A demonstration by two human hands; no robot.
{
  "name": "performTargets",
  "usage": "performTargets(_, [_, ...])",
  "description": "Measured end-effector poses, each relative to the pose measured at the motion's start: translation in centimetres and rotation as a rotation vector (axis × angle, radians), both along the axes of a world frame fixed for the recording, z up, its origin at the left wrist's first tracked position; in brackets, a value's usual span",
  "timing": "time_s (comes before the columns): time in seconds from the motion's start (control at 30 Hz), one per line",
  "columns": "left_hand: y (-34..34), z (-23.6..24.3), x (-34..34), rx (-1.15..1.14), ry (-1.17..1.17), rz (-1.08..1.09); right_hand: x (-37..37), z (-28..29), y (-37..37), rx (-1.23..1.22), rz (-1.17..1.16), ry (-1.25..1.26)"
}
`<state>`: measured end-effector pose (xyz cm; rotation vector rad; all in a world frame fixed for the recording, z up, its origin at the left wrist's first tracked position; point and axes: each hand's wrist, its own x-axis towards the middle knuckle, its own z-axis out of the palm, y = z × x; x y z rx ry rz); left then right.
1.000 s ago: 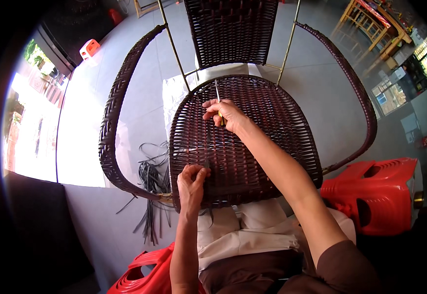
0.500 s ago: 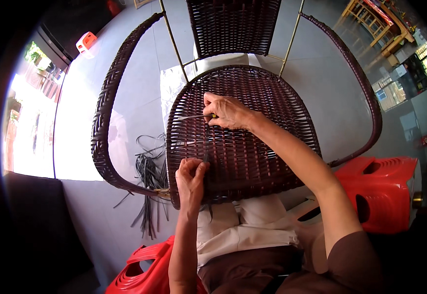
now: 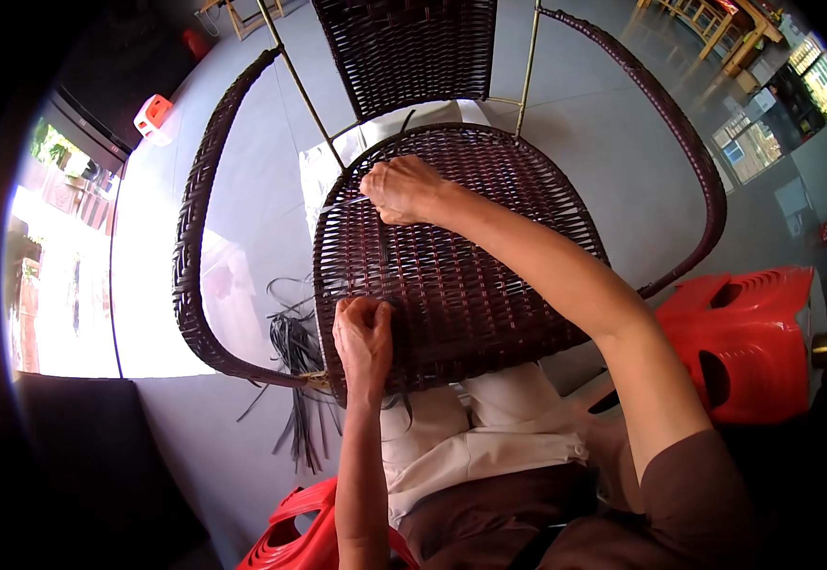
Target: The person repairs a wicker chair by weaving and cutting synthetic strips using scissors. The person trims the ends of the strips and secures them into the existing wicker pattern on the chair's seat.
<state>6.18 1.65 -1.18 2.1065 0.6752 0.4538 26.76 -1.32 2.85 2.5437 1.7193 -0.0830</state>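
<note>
A dark brown woven chair seat (image 3: 470, 256) lies in front of me, tilted slightly. My right hand (image 3: 402, 190) is closed above its far left part, around a slim tool with a thin metal blade (image 3: 345, 202) that points left; its handle is hidden in my fist. My left hand (image 3: 363, 328) is pinched at the near left of the seat, on a dark flat strip. Part of the strip runs over the weave between my hands. A dark strip end (image 3: 407, 120) sticks up at the seat's back edge.
Woven armrests curve round at left (image 3: 190, 228) and right (image 3: 708, 180), with a backrest (image 3: 409, 57) beyond. Loose dark strips (image 3: 295, 347) hang by the seat's left side. Red plastic stools stand at right (image 3: 765, 313) and lower left (image 3: 290, 527). A small stool (image 3: 153, 114) is far left.
My right hand has moved away from me and left with the tool, turning so that the handle is hidden. The left hand stays low on the seat. A strip end now shows at the back edge.
</note>
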Motion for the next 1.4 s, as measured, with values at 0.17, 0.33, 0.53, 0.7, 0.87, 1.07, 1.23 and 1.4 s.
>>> performTargets(0.17, [-0.4,0.1,0.9,-0.068,0.047,0.043,0.4,0.3,0.3,0.075,0.029,-0.017])
performTargets(0.33, [-0.2,-0.1,0.5,0.01,0.028,0.03,0.2,1.6,1.2,-0.04,-0.043,-0.029])
performTargets(0.53, [-0.3,-0.2,0.7,0.018,0.027,0.06,0.7,1.7,1.3,-0.001,-0.032,-0.089])
performTargets(0.7, [-0.2,-1.2,1.3,0.118,-0.034,0.057,1.6,1.8,1.6,0.028,-0.039,-0.099])
performTargets(0.87, [0.1,-1.7,1.5,0.238,-0.06,0.06,1.0,4.1,1.3,0.097,0.001,-0.185])
performTargets(1.07, [1.7,-1.4,1.0,-0.227,-0.05,0.017,2.1,3.6,1.6,0.179,-0.007,-0.175])
performTargets(1.23, [2.2,-1.9,0.8,-0.229,-0.052,-0.061,1.6,3.7,2.2,0.219,0.025,-0.218])
performTargets(1.4, [2.4,-2.9,0.7,-0.147,-0.079,-0.078,1.4,4.0,2.3,0.22,0.032,-0.242])
